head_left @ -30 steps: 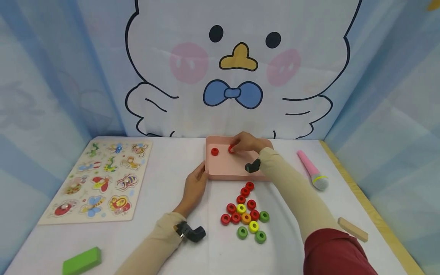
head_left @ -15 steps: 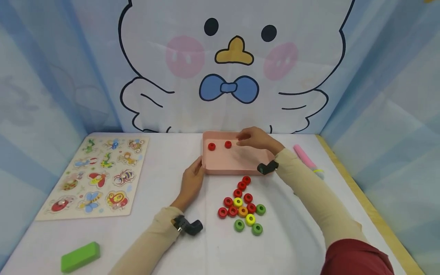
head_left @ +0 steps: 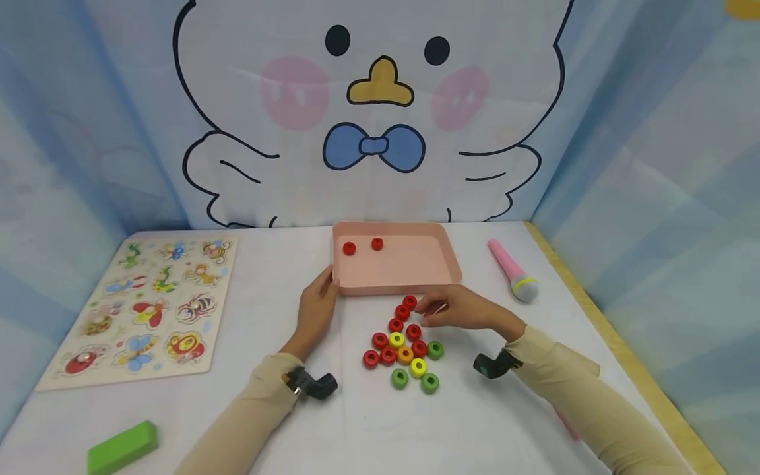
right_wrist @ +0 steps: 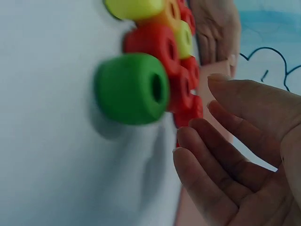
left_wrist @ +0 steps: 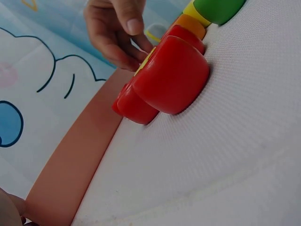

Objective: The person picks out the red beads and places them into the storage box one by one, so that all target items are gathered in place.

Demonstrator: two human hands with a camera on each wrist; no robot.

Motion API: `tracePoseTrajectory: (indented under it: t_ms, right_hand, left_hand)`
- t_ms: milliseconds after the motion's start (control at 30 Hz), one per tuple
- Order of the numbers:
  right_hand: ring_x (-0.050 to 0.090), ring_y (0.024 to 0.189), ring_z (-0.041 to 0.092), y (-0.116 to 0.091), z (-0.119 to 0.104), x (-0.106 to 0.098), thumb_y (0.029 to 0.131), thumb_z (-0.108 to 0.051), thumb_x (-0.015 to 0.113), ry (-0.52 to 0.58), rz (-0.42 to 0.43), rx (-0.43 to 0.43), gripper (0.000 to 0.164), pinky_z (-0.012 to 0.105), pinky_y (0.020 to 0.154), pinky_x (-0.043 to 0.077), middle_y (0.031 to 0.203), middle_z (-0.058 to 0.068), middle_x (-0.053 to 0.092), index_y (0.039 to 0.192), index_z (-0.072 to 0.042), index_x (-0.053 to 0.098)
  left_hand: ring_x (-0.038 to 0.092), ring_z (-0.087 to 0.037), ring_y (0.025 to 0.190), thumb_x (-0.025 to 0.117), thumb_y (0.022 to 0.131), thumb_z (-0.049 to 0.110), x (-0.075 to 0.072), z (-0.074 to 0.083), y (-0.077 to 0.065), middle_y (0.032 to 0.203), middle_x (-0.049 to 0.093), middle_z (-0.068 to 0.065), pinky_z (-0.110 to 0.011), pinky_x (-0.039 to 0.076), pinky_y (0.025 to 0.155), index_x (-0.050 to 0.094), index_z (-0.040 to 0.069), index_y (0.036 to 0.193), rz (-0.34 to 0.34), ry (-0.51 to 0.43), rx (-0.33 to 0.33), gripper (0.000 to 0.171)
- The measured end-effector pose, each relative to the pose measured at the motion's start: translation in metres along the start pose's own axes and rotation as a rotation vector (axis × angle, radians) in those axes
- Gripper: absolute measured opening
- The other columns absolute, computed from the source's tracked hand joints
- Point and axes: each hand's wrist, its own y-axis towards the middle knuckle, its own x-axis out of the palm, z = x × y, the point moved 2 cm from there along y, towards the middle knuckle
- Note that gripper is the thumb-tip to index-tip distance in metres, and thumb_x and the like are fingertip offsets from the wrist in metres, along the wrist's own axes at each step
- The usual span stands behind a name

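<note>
A pink tray (head_left: 404,288) stands at the back of the table with two red beads (head_left: 377,244) inside it. My left hand (head_left: 316,310) grips its near left corner. In front of the tray lies a cluster of round beads with holes: several red beads (head_left: 388,356), two yellow beads (head_left: 418,367), one orange bead (head_left: 405,355) and three green beads (head_left: 400,378). My right hand (head_left: 460,309) hovers at the right of the cluster's far end, fingertips beside the red ones. In the right wrist view its thumb and fingers are apart with nothing between them.
At the left lies a wooden puzzle board (head_left: 142,303) with insect pieces, and a green block (head_left: 123,448) is nearer the front. A pink toy microphone (head_left: 510,269) lies right of the tray. My right sleeve (head_left: 594,396) partly covers things on the right side.
My right hand has let go of a red bead in the tray, then come back toward me to the cluster. The left hand stays at the tray corner. The head view has shifted slightly.
</note>
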Motion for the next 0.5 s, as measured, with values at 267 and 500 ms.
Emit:
tracePoseTrajectory:
  t_ms: [267, 500]
  right_hand:
    - [0.064, 0.093, 0.013, 0.005, 0.008, 0.025, 0.09, -0.017, 0.073, -0.014, -0.01, -0.014, 0.025, 0.027, 0.086, 0.054, 0.106, 0.0, 0.067, 0.112, -0.006, 0.07]
    - [0.062, 0.087, 0.011, 0.008, 0.003, 0.03, 0.089, -0.017, 0.074, -0.05, 0.008, -0.004, 0.021, 0.024, 0.08, 0.055, 0.101, -0.003, 0.066, 0.107, -0.008, 0.071]
  left_hand:
    - [0.037, -0.017, 0.139, 0.048, 0.104, 0.021, -0.001, 0.001, 0.0, 0.151, 0.042, -0.007, -0.034, 0.033, 0.112, 0.038, 0.006, 0.151, -0.001, -0.01, -0.02, 0.05]
    - [0.036, -0.017, 0.139, 0.047, 0.105, 0.022, -0.002, 0.002, -0.001, 0.151, 0.042, -0.006, -0.034, 0.033, 0.112, 0.038, 0.008, 0.151, -0.006, -0.004, -0.026, 0.05]
